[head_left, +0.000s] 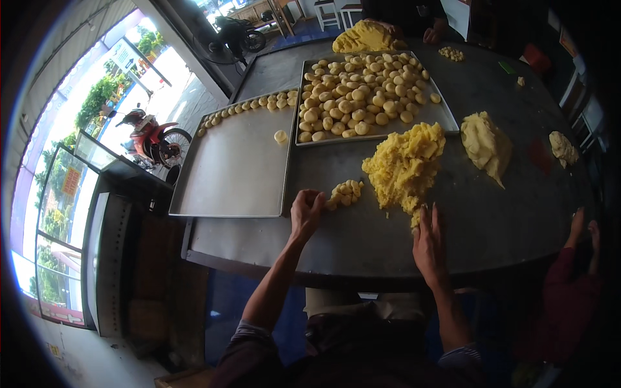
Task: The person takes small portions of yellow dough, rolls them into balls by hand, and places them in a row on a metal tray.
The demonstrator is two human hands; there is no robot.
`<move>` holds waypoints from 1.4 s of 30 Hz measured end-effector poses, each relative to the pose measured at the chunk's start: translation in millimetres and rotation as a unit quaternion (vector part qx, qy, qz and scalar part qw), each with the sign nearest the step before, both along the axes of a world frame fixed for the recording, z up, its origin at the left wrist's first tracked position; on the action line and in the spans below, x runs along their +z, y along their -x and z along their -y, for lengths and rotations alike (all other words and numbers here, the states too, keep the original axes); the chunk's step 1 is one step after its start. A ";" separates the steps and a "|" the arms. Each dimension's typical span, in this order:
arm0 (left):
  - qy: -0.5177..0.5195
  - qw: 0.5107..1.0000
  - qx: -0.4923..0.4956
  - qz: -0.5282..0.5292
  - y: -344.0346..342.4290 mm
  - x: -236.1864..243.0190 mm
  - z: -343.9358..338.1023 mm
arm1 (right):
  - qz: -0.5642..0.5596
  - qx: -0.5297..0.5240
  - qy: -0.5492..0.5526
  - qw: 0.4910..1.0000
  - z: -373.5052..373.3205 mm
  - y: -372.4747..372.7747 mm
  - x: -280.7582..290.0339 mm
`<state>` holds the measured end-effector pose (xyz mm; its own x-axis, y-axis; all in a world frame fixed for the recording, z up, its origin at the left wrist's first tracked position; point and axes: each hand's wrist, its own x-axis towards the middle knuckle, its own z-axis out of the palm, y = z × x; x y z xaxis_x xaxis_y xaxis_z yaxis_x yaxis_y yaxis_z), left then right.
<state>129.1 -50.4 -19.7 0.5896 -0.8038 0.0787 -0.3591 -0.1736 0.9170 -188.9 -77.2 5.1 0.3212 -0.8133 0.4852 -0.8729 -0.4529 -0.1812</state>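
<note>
Yellow mound (404, 161) on table (362, 249), right hand (430, 242) at its near tip; fingers fairly straight, cannot tell whether pinching a bit. Left hand (306, 210) curled narrow close by small lumps (346, 193); anything held is hidden. Best pinch from loose tip, lumps even. Left tray (233, 168) corner just beside left hand; full tray (446, 116) behind mound; open metal between hands.

left hand (307, 208), dial centre: space under curled fingers hidden | right hand (429, 246), 4 o'clock: contents unclear | co-worker (404, 16), 1 o'clock: head cut off | maroon-clad person (564, 301), far 4 o'clock: blurred into shadow
</note>
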 end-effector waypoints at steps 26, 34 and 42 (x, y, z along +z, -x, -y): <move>0.059 0.872 -0.120 0.470 78.7 22.7 -4.5 | 0.052 0.006 -0.142 0.988 2.2 18.2 -12.3; 0.088 0.826 -0.292 0.474 57.2 3.4 5.0 | 0.139 0.038 -0.217 0.965 22.7 22.2 -11.5; 0.062 0.781 -0.219 0.582 65.5 1.0 -5.1 | 0.080 0.045 -0.243 0.966 45.2 57.6 26.4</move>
<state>63.5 -45.2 -18.7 -0.2691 -0.8517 0.4496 -0.9615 0.2647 -0.0740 -246.5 -122.4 31.5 0.3539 -0.9296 0.1029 -0.7772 -0.3535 -0.5205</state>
